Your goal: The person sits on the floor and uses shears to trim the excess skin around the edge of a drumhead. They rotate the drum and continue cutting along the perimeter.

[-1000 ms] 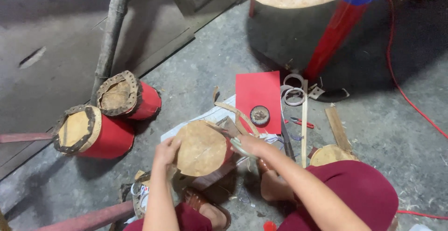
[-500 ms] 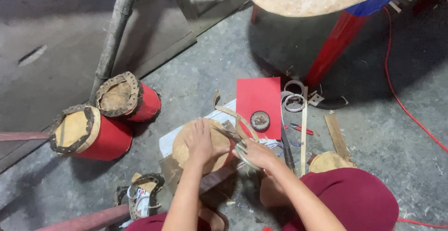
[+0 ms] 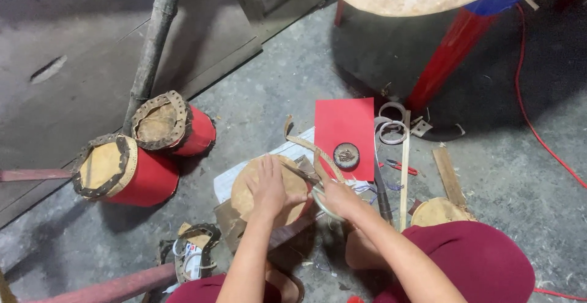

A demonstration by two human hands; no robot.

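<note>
Rawhide drumhead (image 3: 244,187) lies under left hand (image 3: 269,184).

Matt tan hide drumhead (image 3: 247,190), glossy red drum shells (image 3: 150,177), rough grey concrete floor (image 3: 520,193), smooth red paper sheet (image 3: 342,129)

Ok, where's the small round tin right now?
In the head view, the tin sits on the red sheet, just beyond the right hand.

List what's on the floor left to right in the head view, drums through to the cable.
Larger red drum → smaller red drum → left hand on tan drumhead → right hand → red sheet → tape rings → wooden strip → red cable.
</note>
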